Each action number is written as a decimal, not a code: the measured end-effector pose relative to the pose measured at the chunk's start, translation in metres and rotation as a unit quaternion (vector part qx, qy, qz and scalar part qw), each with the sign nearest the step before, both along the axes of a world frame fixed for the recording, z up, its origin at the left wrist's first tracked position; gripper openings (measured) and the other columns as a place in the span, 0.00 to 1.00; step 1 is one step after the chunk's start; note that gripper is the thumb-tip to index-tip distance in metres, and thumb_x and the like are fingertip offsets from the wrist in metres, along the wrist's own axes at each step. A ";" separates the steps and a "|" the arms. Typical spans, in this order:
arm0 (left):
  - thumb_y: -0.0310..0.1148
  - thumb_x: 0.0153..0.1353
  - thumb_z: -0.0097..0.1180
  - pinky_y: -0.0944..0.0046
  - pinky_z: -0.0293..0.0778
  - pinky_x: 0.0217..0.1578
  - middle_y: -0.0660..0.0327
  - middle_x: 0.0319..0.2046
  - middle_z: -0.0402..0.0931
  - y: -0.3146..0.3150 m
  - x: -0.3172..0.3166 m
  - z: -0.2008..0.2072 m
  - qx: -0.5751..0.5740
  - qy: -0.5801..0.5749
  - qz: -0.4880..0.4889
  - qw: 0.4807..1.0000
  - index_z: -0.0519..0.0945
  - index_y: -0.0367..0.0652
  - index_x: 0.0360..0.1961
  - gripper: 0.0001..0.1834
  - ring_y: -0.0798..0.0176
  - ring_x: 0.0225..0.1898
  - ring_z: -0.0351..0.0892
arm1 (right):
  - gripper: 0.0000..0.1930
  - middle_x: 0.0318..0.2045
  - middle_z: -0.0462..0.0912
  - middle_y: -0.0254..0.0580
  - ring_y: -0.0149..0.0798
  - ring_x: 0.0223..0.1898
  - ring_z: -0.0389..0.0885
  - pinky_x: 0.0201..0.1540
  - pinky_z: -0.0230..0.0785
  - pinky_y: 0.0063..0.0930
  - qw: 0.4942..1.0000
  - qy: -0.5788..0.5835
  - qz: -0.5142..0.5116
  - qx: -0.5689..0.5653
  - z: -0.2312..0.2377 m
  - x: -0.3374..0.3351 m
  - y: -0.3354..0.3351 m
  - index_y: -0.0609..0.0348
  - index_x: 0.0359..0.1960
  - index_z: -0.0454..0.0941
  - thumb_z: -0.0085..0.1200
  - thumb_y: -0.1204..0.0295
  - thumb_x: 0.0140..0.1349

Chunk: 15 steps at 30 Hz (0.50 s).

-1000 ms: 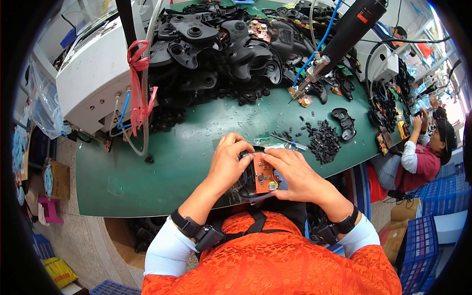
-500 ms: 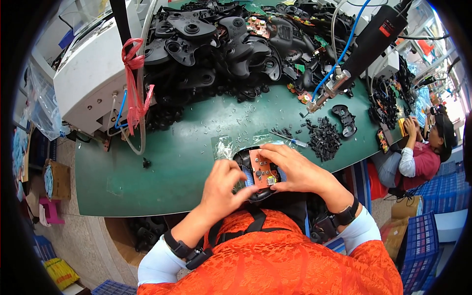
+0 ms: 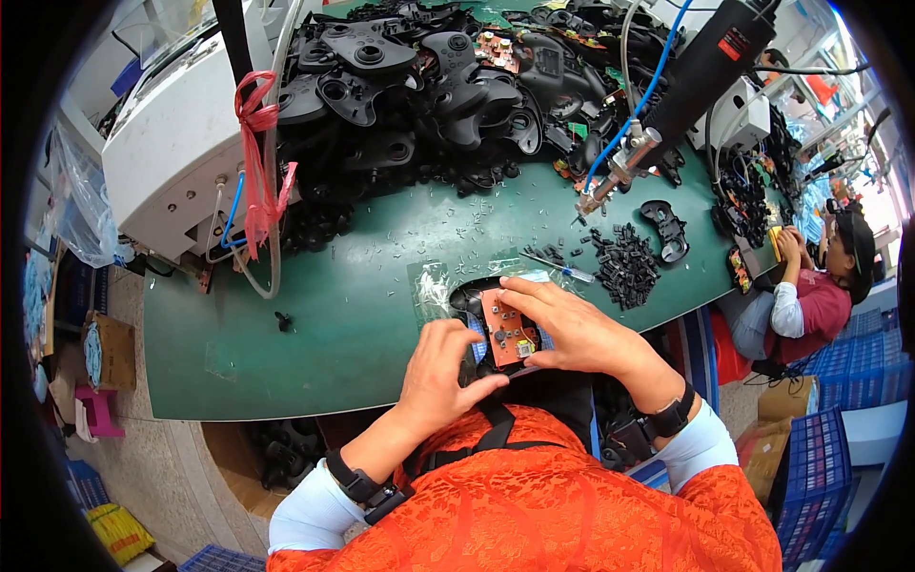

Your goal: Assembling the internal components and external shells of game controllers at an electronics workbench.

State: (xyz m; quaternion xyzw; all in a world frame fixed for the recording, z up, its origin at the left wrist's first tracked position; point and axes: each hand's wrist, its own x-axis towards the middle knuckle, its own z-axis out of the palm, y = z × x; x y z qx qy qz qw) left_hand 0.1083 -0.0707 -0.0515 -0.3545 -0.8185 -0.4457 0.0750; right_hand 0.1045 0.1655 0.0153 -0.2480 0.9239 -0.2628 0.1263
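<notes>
A black game controller shell (image 3: 466, 299) with an orange-brown circuit board (image 3: 506, 330) lying in it is at the near edge of the table, in front of my body. My left hand (image 3: 440, 374) is curled at its left side, thumb along the near edge and fingertips by the board. On the other side, my right hand (image 3: 579, 327) grips the shell, with fingers over the board's far corner and thumb by its near corner. Just beyond my right hand lies a thin screwdriver (image 3: 570, 271). A clear plastic bag (image 3: 429, 283) lies under and beyond the shell.
A hanging electric screwdriver (image 3: 701, 81) is over the table at the right, above a heap of small black parts (image 3: 627, 266) and a black controller frame (image 3: 664, 231). Many controller shells (image 3: 372, 67) pile up at the back. A white machine (image 3: 176, 153) stands left; a co-worker (image 3: 810, 305) sits right.
My left hand has shifted slightly, its thumb moving right and down along the near edge. The hanging screwdriver has swung a little to the left. My right hand keeps its grip.
</notes>
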 end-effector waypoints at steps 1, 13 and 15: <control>0.37 0.47 0.75 0.57 0.74 0.40 0.54 0.43 0.71 0.000 0.001 0.001 0.034 -0.090 0.029 0.995 0.75 0.40 0.46 0.27 0.53 0.41 0.74 | 0.48 0.70 0.63 0.51 0.54 0.69 0.63 0.68 0.62 0.44 1.000 -0.003 -0.006 0.000 0.000 0.000 0.000 0.57 0.68 0.63 0.73 0.76 0.41; 0.25 0.62 0.62 0.70 0.74 0.26 0.57 0.41 0.70 0.007 -0.018 -0.008 0.172 -0.467 0.063 0.865 0.57 0.38 0.70 0.38 0.72 0.31 0.77 | 0.45 0.69 0.64 0.50 0.54 0.68 0.63 0.66 0.62 0.47 1.000 0.004 -0.002 -0.002 0.003 -0.004 0.003 0.57 0.67 0.64 0.71 0.76 0.42; 0.25 0.62 0.62 0.69 0.74 0.27 0.57 0.42 0.70 0.007 -0.021 -0.009 0.147 -0.414 0.072 0.895 0.61 0.40 0.68 0.35 0.72 0.30 0.76 | 0.45 0.69 0.65 0.50 0.54 0.68 0.63 0.66 0.62 0.47 1.000 0.004 -0.001 -0.001 0.004 -0.004 0.005 0.57 0.67 0.64 0.71 0.76 0.42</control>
